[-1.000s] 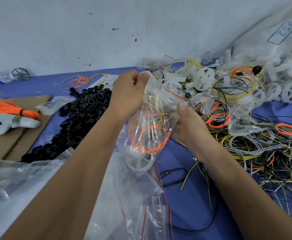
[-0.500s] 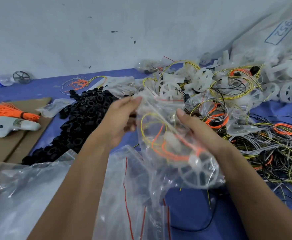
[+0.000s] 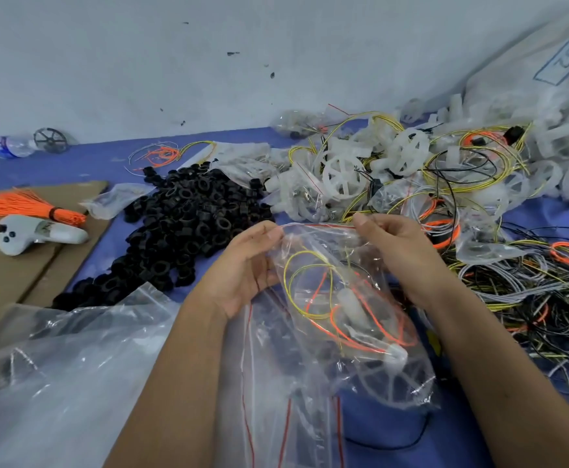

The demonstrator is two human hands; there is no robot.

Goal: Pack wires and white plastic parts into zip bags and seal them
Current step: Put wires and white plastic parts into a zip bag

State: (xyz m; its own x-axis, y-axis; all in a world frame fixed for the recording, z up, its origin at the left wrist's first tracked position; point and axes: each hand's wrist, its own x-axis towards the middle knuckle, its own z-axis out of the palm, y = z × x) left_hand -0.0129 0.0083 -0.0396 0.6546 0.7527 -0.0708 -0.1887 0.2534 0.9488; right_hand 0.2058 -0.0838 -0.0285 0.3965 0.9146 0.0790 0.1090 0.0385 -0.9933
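The large white sack (image 3: 543,72) bears the boxed digits "952", partly cut off.

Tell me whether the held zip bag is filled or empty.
Filled: the clear zip bag holds yellow and orange wires and a white plastic wheel. Both hands pinch its top edge.

Clear zip bag (image 3: 350,298) holds coiled wires (image 3: 313,298), white wheel (image 3: 391,383).

Clear glossy crinkled plastic zip bag (image 3: 350,298); translucent white matt plastic wheel (image 3: 394,383) inside; matt black rings (image 3: 181,224); smooth blue table cover (image 3: 107,160); plain brown cardboard (image 3: 13,265) at its left edge
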